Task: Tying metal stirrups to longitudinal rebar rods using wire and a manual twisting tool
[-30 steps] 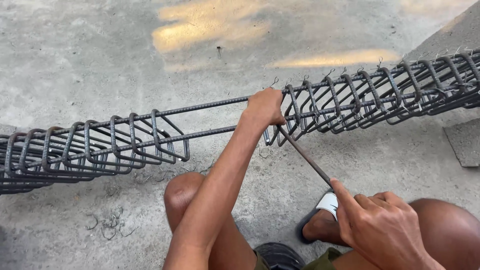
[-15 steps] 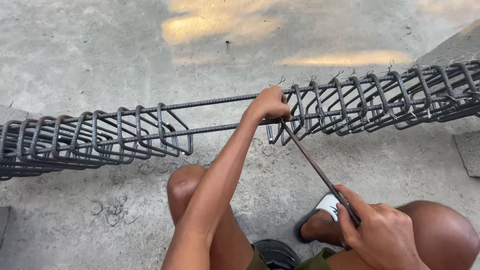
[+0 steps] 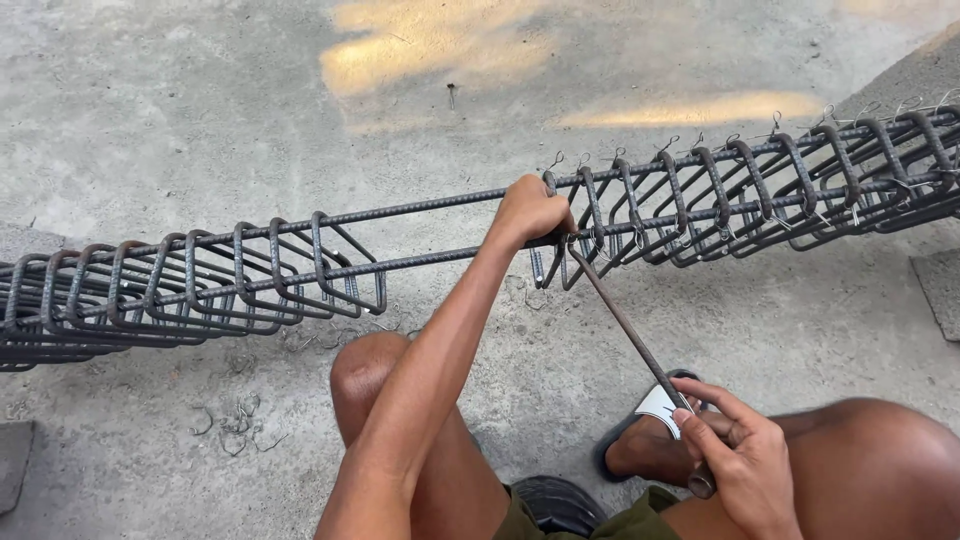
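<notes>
Now the left hand clamps the dark ribbed steel rebar cage — right hand fisted round the long thin metal hook rod, tip at the bar.

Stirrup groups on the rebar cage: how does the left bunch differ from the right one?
The left stirrup bunch has no visible wire ties and no hand on it; the right stirrup bunch shows twisted wire ties along its top, and the left hand grips at its near end. Both are dark bent bars on the same long rebars.
</notes>
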